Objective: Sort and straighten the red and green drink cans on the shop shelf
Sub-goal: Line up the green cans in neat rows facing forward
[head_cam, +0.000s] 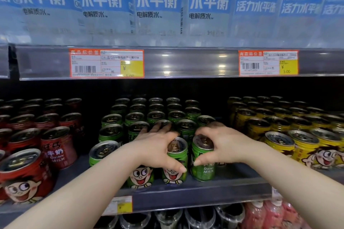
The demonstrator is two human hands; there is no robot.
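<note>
Green can [173,176] upright in left hand's [156,147] grip, neighbouring can [203,172] upright in right hand's [221,145] grip.

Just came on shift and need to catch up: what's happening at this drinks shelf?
A person is tidying the green cans at the front edge of the shelf. The left hand holds the cartoon-face can, whose face points outward. The right hand grips the neighbouring can, which shows its Drink Milk text instead. Red cans stand to the left and yellow cans to the right, each colour in its own block.
</note>
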